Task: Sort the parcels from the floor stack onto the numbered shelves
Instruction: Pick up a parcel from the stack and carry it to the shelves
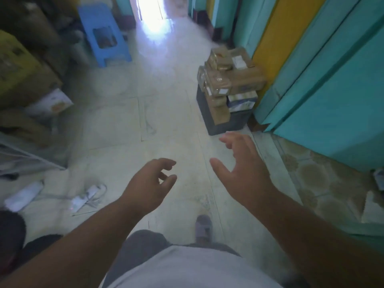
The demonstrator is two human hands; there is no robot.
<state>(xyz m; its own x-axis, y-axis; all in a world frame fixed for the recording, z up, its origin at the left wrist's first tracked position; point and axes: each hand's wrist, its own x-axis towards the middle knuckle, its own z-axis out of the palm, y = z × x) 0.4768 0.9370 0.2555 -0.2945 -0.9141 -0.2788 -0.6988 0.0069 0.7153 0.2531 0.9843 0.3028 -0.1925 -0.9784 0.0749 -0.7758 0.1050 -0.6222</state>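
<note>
A stack of brown taped parcels point(230, 80) stands on a dark box on the floor, against the teal and yellow shelving point(324, 84) on the right. My left hand point(149, 186) hangs in front of me with loosely curled fingers and holds nothing. Stretched out toward the stack, my right hand point(247, 169) has its fingers spread and is empty, a short way in front of the dark box. No shelf numbers show.
A blue plastic stool point(104, 36) stands at the back left. Large cardboard boxes point(22, 75) line the left side. A white power strip with cables point(85, 198) lies on the floor at the left. My foot point(203, 227) is on the pale tiles.
</note>
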